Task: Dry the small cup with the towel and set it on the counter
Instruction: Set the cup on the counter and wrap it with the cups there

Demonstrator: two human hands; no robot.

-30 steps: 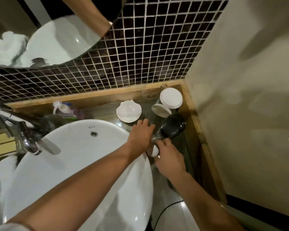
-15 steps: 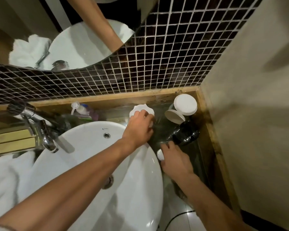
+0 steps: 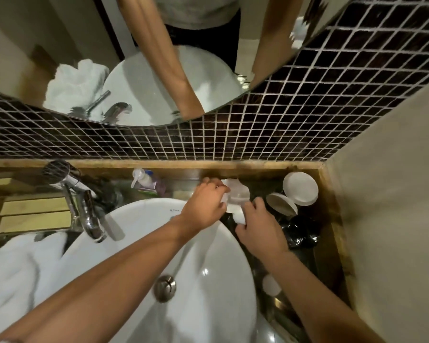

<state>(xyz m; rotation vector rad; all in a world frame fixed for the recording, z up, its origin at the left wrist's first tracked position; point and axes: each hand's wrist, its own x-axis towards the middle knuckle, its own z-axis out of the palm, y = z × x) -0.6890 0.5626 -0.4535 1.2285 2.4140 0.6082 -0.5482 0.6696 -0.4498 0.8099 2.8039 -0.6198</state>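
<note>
A small translucent cup [image 3: 236, 194] sits at the back of the dark counter [image 3: 305, 263], right of the basin, blurred. My left hand [image 3: 204, 205] reaches over the basin rim and its fingertips close on the cup's left side. Under the cup lies a white scalloped dish [image 3: 238, 216]. My right hand [image 3: 259, 225] pinches the dish's right edge between thumb and fingers. The white towel [image 3: 13, 276] lies bunched on the counter far left of the basin, away from both hands.
The white basin [image 3: 208, 268] fills the middle, with a chrome tap [image 3: 84, 211] on its left. A pump bottle [image 3: 144, 180] stands behind it. Two white round lids [image 3: 300, 188], a black crumpled bag [image 3: 301, 231] and a small white disc [image 3: 271, 284] lie to the right. A wall stands close on the right.
My left hand moved back from the black bag to the dish and closed on the cup. My right hand left the small white disc and came up to the dish's edge.
</note>
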